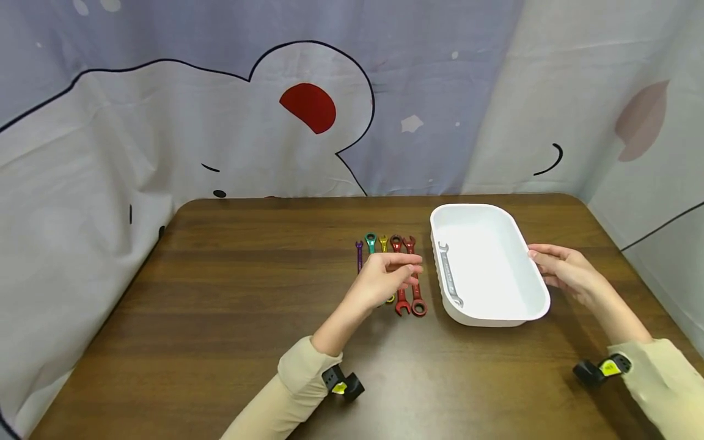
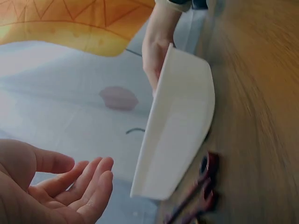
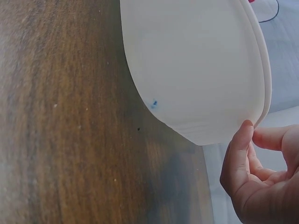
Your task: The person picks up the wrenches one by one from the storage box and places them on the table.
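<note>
A white plastic tray point(image 1: 489, 275) is on the right side of the table, and a silver wrench point(image 1: 450, 275) lies inside it along the left wall. My right hand point(image 1: 569, 273) pinches the tray's right rim between thumb and fingers, which the right wrist view shows closely. I cannot tell whether the tray is partly raised off the table. Left of the tray, my left hand point(image 1: 385, 278) hovers over several colored wrenches with loosely bent fingers and nothing held. Among them are a purple wrench point(image 1: 359, 256), a green wrench point(image 1: 371, 242) and a red wrench point(image 1: 418, 305); the hand partly hides the row.
The brown wooden table point(image 1: 220, 318) extends far to the left and in front. Behind it hangs a printed curtain point(image 1: 418, 91), which also runs along the right and left sides. A small blue mark point(image 3: 154, 103) shows on the tray's outside.
</note>
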Action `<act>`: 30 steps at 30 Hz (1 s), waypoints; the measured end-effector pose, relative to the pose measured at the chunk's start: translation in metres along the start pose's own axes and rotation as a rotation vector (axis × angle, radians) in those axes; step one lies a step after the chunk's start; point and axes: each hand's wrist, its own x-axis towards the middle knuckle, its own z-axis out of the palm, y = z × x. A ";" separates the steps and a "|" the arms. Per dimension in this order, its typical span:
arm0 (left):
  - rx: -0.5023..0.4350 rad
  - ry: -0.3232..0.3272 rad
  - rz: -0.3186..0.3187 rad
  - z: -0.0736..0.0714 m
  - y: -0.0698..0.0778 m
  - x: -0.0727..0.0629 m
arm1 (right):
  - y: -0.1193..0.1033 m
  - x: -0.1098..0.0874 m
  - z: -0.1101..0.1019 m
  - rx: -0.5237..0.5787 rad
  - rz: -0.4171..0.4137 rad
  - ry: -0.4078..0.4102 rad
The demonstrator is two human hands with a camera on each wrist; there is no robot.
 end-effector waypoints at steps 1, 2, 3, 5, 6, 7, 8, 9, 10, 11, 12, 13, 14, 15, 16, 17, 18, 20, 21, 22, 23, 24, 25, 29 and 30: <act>-0.003 -0.006 -0.002 0.003 0.002 0.001 | 0.000 0.000 0.000 -0.014 0.001 0.002; -0.010 -0.010 -0.001 0.007 0.004 0.003 | -0.001 0.001 0.000 -0.030 0.002 0.003; -0.017 -0.013 -0.004 0.010 0.005 0.005 | -0.001 0.002 0.000 -0.048 0.004 0.003; -0.027 -0.020 0.003 0.017 0.007 0.009 | -0.002 0.003 0.001 -0.083 0.009 0.007; -0.032 -0.022 0.002 0.020 0.008 0.011 | -0.003 0.003 0.002 -0.093 0.009 0.007; -0.040 -0.025 -0.001 0.023 0.010 0.013 | -0.004 0.003 0.002 -0.101 0.010 0.009; -0.051 -0.030 -0.001 0.026 0.011 0.015 | -0.004 0.004 0.002 -0.110 0.011 0.010; -0.060 -0.034 -0.002 0.029 0.012 0.017 | -0.004 0.004 0.002 -0.117 0.013 0.013; -0.064 -0.037 -0.001 0.032 0.013 0.019 | -0.004 0.004 0.002 -0.123 0.015 0.015; -0.069 -0.040 -0.006 0.034 0.015 0.021 | -0.005 0.004 0.002 -0.127 0.016 0.017; -0.072 -0.044 -0.010 0.036 0.016 0.023 | -0.005 0.004 0.002 -0.128 0.019 0.019; -0.075 -0.048 -0.013 0.037 0.018 0.025 | -0.004 0.004 0.002 -0.130 0.021 0.022; -0.073 -0.050 -0.017 0.039 0.019 0.027 | -0.004 0.004 0.002 -0.131 0.022 0.023; -0.066 -0.052 -0.023 0.040 0.021 0.028 | -0.004 0.004 0.002 -0.132 0.023 0.024; -0.057 -0.053 -0.027 0.042 0.022 0.030 | -0.004 0.004 0.002 -0.131 0.023 0.025; -0.050 -0.055 -0.034 0.043 0.024 0.032 | -0.004 0.003 0.002 -0.130 0.023 0.026; -0.044 -0.056 -0.039 0.045 0.025 0.034 | -0.004 0.003 0.002 -0.130 0.024 0.026; -0.033 -0.055 -0.052 0.048 0.028 0.037 | -0.003 0.003 0.002 -0.129 0.024 0.023; -0.024 -0.053 -0.054 0.049 0.029 0.038 | -0.003 0.003 0.002 -0.127 0.024 0.023; -0.017 -0.054 -0.056 0.051 0.030 0.040 | -0.003 0.003 0.002 -0.127 0.024 0.023; -0.011 -0.052 -0.060 0.053 0.031 0.042 | -0.003 0.003 0.002 -0.126 0.025 0.023; 0.000 -0.052 -0.062 0.055 0.032 0.044 | -0.003 0.003 0.002 -0.124 0.024 0.023; 0.015 -0.048 -0.064 0.057 0.033 0.045 | -0.004 0.003 0.002 -0.120 0.023 0.024; 0.088 -0.037 -0.066 0.065 0.035 0.053 | -0.005 0.002 0.002 -0.096 0.018 0.029; 0.106 -0.035 -0.064 0.066 0.035 0.055 | -0.005 0.002 0.002 -0.090 0.016 0.029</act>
